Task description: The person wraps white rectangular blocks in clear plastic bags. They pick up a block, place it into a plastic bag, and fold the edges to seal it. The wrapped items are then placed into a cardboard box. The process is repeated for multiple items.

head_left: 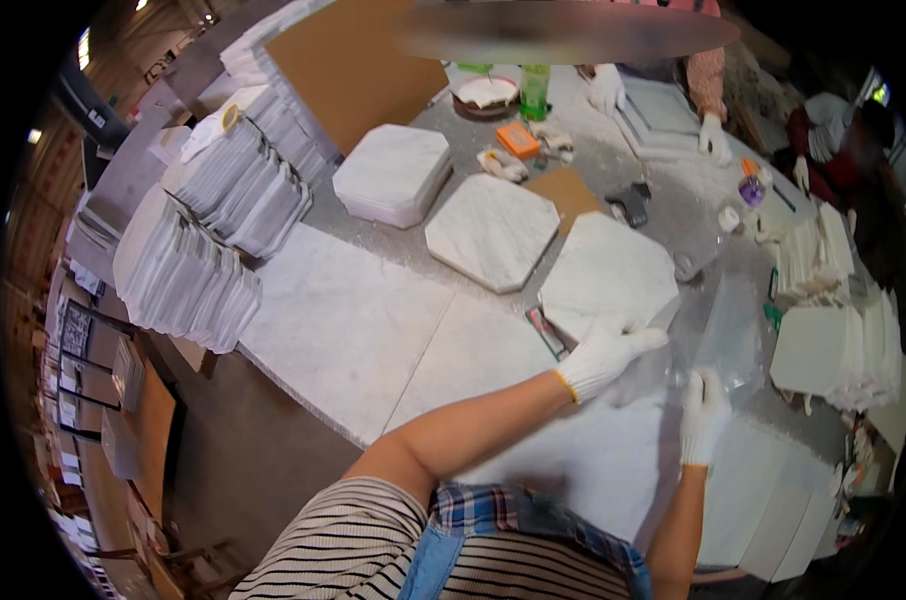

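Note:
My left hand [613, 357], in a white knit glove, reaches to the near edge of a white octagonal marble tile [610, 270]. Its fingers stretch to the right. My right hand [706, 412], gloved too, has its fingers bent together at the edge of a clear plastic sheet [725, 335], which it seems to pinch. The sheet spreads over the table to the right of the tile. Just left of my left hand lies a small dark and red tool [547, 332], perhaps a cutter. A second octagonal tile [493, 233] sits farther left.
Stacked tiles stand at left [188, 275], at the back [393, 175] and at right [833, 350]. Across the table, a co-worker's gloved hands [713, 138] touch square tiles [661, 120]. A black tape dispenser [630, 203], an orange box [518, 140] and a green bottle [535, 92] lie about.

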`<state>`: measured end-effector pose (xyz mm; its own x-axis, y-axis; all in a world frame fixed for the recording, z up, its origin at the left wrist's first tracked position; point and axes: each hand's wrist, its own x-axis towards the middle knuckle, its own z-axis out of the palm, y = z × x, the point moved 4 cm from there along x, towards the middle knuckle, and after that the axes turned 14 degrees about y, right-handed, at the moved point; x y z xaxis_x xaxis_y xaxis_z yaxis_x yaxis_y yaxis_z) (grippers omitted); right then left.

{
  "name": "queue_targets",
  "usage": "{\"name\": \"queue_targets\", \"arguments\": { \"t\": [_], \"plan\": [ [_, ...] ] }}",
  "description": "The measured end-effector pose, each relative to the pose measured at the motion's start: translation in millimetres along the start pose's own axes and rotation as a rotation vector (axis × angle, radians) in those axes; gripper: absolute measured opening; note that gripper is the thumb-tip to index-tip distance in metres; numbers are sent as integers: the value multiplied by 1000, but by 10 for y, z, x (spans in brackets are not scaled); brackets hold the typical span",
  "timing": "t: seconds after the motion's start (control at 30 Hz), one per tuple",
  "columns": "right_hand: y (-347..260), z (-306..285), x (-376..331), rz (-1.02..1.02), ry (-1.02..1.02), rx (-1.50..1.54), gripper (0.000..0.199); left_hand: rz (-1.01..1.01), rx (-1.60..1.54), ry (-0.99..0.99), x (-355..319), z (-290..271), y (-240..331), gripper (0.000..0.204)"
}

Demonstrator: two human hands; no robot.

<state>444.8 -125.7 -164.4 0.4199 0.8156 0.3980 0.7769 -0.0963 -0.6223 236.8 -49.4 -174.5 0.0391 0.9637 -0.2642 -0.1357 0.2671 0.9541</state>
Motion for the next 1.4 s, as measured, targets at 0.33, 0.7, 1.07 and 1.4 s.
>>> {"name": "queue_targets", "arguments": {
  "t": [0.33,0.7,1.07,1.4],
  "plan": [
    [2400,-1190,1005,436,479,583,29,-92,-217,118,132,-741,148,18],
    [-347,-543,71,-187,274,-133,76,-179,-345,68,118,-750,186,20],
    [-1036,452,-396,-448,92,26,69,-204,-431,-94,-120,-590,387,34],
    [-1168,211,-294,-211,-224,540,46,-61,-279,-79,-130,-703,407,15]
  ]
}}
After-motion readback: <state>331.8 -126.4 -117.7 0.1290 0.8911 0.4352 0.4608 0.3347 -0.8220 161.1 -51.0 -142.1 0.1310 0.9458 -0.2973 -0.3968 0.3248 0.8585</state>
